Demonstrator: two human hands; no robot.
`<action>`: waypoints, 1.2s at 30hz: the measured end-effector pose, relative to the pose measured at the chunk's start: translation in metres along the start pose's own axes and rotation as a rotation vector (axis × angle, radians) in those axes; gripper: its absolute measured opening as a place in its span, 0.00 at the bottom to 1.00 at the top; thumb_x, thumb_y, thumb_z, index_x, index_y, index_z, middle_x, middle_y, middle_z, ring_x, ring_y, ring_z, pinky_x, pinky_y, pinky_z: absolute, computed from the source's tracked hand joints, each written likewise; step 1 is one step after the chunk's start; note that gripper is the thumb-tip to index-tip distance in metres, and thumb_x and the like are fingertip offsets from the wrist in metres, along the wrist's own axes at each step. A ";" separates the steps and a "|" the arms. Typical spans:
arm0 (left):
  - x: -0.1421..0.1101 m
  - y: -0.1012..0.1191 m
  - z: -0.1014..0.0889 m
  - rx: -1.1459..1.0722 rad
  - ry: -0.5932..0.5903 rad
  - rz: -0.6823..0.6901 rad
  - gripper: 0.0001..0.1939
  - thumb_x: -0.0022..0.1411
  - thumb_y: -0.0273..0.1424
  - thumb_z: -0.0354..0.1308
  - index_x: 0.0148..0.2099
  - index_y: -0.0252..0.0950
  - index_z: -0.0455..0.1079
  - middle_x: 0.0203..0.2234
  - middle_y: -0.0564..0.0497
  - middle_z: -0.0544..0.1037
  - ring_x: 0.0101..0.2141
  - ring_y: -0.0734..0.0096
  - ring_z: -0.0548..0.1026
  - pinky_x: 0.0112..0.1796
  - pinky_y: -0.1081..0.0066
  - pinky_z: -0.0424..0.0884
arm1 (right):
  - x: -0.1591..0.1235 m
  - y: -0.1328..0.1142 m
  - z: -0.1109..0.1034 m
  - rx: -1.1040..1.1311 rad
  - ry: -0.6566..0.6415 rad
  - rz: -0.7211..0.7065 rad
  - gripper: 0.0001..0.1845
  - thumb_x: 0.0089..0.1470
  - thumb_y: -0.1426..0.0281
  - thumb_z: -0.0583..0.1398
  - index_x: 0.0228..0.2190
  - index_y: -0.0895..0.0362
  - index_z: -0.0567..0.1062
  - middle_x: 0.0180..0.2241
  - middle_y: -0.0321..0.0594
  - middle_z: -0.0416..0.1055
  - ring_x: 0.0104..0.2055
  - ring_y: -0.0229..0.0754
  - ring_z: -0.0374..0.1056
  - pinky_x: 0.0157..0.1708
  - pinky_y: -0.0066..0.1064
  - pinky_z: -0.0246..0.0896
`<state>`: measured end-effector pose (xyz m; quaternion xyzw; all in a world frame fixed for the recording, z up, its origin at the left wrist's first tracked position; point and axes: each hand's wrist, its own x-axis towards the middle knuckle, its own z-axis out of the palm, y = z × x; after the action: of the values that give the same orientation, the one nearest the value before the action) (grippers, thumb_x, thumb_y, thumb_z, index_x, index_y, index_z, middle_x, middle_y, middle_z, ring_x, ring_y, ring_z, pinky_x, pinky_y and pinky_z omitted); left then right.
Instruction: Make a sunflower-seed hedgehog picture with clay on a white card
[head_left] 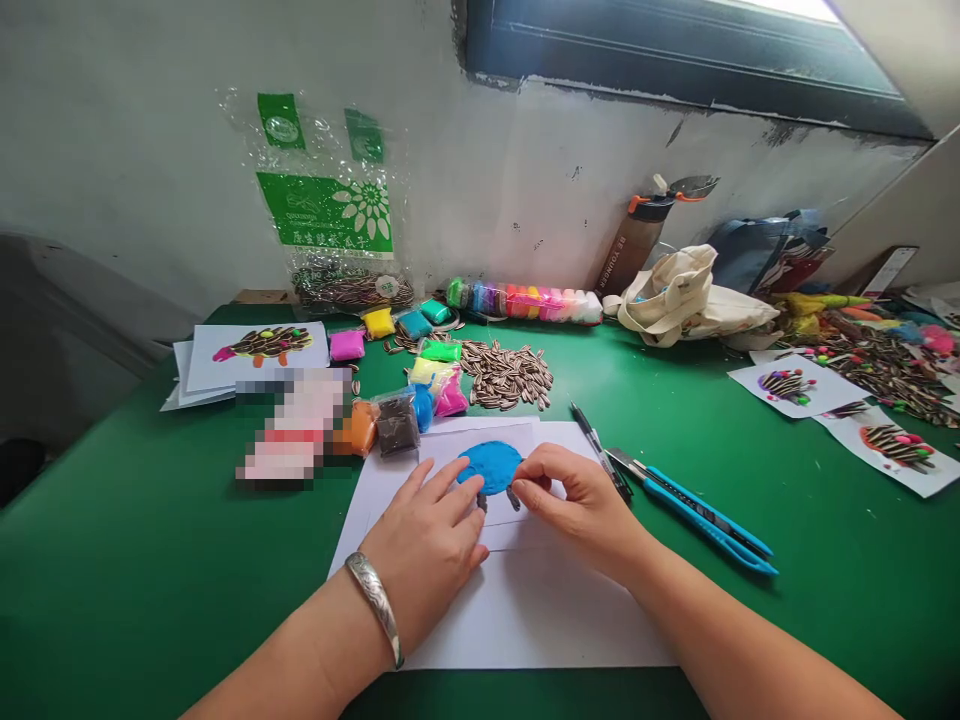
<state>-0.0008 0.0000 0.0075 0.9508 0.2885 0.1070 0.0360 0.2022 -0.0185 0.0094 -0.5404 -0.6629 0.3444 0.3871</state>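
A flat blue oval of modelling clay (493,467) lies on white paper (555,610), with two small dark leg-like pieces at its lower edge. My left hand (431,530), wearing a silver bangle (375,600), is spread flat on the paper, its fingertips touching the oval's left side. At the oval's right edge, just above one dark leg (514,498), my right hand (574,495) has thumb and forefinger pinched together. Whatever sits between those fingertips is hidden.
Bagged coloured clay (397,422) and a pile of sunflower seeds (510,375) lie beyond the paper. Right of my hand are a pen (592,430) and blue cutter-like tools (697,515). Finished seed pictures (259,350) lie left; a bottle (634,245) stands behind.
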 end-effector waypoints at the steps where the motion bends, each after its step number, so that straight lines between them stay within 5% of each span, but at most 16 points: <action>1: 0.000 -0.001 -0.001 -0.009 0.029 0.001 0.06 0.61 0.27 0.56 0.41 0.35 0.72 0.47 0.43 0.75 0.54 0.49 0.67 0.52 0.44 0.64 | 0.000 0.000 0.000 0.001 0.002 -0.001 0.07 0.53 0.73 0.58 0.24 0.56 0.72 0.25 0.36 0.67 0.29 0.37 0.62 0.30 0.29 0.57; 5: -0.001 -0.004 -0.006 -0.026 0.102 0.004 0.09 0.62 0.27 0.54 0.45 0.34 0.71 0.47 0.43 0.75 0.53 0.49 0.67 0.51 0.45 0.65 | -0.001 0.002 -0.001 0.004 0.007 -0.001 0.07 0.53 0.74 0.58 0.24 0.56 0.72 0.25 0.35 0.67 0.29 0.37 0.62 0.31 0.29 0.57; 12: 0.001 -0.005 0.002 -0.093 -0.070 0.008 0.08 0.60 0.24 0.56 0.43 0.34 0.72 0.42 0.43 0.77 0.47 0.54 0.72 0.48 0.51 0.70 | 0.001 0.003 0.000 0.006 0.011 0.035 0.07 0.52 0.74 0.58 0.24 0.56 0.73 0.24 0.35 0.67 0.29 0.37 0.62 0.31 0.29 0.57; 17: 0.000 -0.006 0.001 -0.113 -0.056 0.034 0.10 0.58 0.24 0.57 0.43 0.32 0.71 0.41 0.42 0.77 0.47 0.54 0.72 0.48 0.54 0.72 | 0.004 0.014 0.002 0.084 0.017 0.122 0.06 0.52 0.72 0.58 0.25 0.56 0.74 0.26 0.35 0.69 0.30 0.37 0.63 0.31 0.28 0.58; 22: 0.000 -0.006 -0.005 -0.152 0.135 0.035 0.08 0.62 0.23 0.52 0.41 0.34 0.72 0.39 0.44 0.78 0.42 0.59 0.75 0.45 0.59 0.73 | 0.004 0.019 0.003 0.171 0.034 0.180 0.06 0.52 0.68 0.59 0.26 0.57 0.74 0.26 0.35 0.67 0.28 0.36 0.62 0.28 0.27 0.57; 27: 0.002 -0.003 -0.004 -0.295 0.352 -0.103 0.09 0.65 0.28 0.51 0.44 0.36 0.71 0.37 0.49 0.80 0.39 0.66 0.77 0.42 0.67 0.74 | 0.001 0.008 0.004 0.219 -0.005 0.191 0.07 0.52 0.68 0.59 0.25 0.56 0.74 0.25 0.34 0.66 0.28 0.36 0.60 0.28 0.27 0.56; 36: 0.004 0.010 0.005 -0.339 0.369 -0.154 0.10 0.67 0.29 0.49 0.41 0.36 0.72 0.31 0.50 0.80 0.29 0.70 0.78 0.33 0.72 0.74 | -0.005 0.000 0.019 0.366 -0.107 0.229 0.08 0.52 0.65 0.61 0.28 0.57 0.77 0.28 0.37 0.72 0.32 0.39 0.64 0.33 0.29 0.58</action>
<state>0.0088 -0.0058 0.0051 0.8708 0.3395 0.3226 0.1496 0.1860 -0.0238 -0.0005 -0.5139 -0.5433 0.5289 0.4013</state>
